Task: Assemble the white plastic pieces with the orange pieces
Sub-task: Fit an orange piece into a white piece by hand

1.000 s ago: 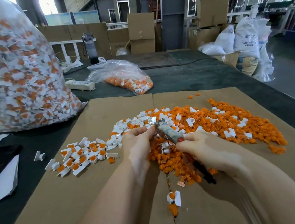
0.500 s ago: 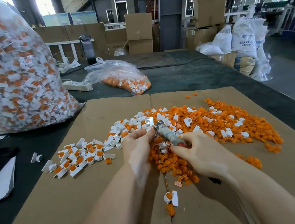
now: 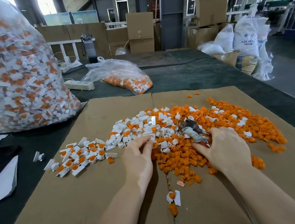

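A heap of loose orange pieces (image 3: 225, 119) covers the middle and right of a cardboard sheet (image 3: 80, 206). Loose white pieces (image 3: 141, 126) lie mixed into its left side. Left of them sits a cluster of assembled white-and-orange parts (image 3: 81, 157). My left hand (image 3: 140, 158) reaches into the white pieces, its fairly straight fingertips touching one. My right hand (image 3: 225, 148) lies over the orange heap and holds the red handle of a pair of pliers (image 3: 192, 129), whose jaws point up and left. One assembled part (image 3: 173, 197) lies alone near the cardboard's seam.
A big clear bag of assembled parts (image 3: 15, 83) stands at the left. A smaller bag (image 3: 124, 77), a power strip (image 3: 79, 85) and a dark bottle (image 3: 89, 48) sit behind the cardboard. A stray white piece (image 3: 38, 156) and papers (image 3: 1, 181) lie on the dark table.
My hands have drawn apart. The left hand left the pliers' tip and dropped to the white pieces. The right hand carried the pliers to the right and lower onto the heap.
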